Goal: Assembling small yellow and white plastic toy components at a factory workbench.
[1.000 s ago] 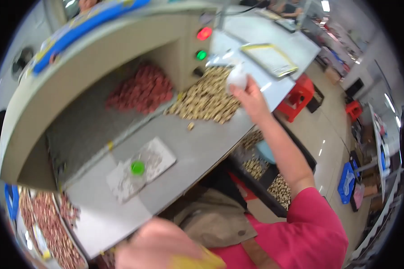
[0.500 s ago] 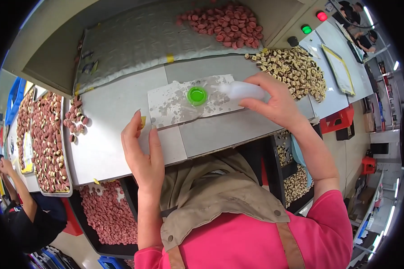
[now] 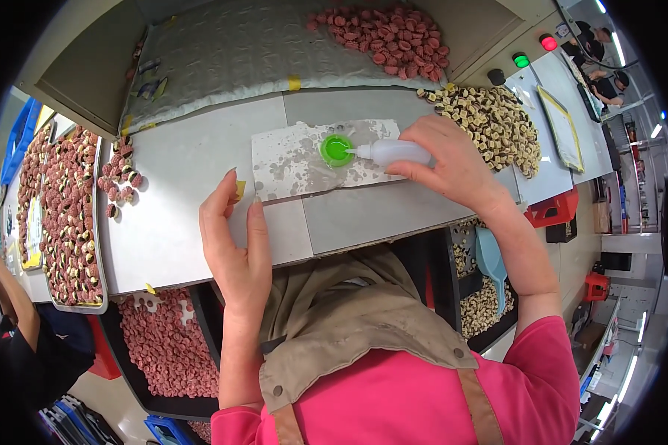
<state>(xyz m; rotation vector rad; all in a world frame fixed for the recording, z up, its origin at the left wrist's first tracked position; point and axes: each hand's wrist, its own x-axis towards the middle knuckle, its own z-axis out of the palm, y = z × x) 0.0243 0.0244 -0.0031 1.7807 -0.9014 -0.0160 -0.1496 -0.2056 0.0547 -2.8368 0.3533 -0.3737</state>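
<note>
My right hand is wrapped round a translucent white squeeze bottle, held on its side. The thin nozzle points left and reaches the rim of a small round green dish; I cannot tell whether it touches. The dish stands on a white sheet covered in grey wet-looking blotches. Near the left end of this sheet is my left hand, thumb and fingers apart, holding nothing. A bit of yellow tape shows by its fingertips.
Reddish ridged caps are heaped on a grey padded surface inside the machine. Small cream-and-dark pieces lie to the right. A tray of assembled pieces stands at left. Bins sit below the table edge, one with a blue scoop.
My right hand has steadied the bottle, blurred by motion before, with its nozzle now at the green dish. The left hand keeps its pose. The whole view has shifted slightly.
</note>
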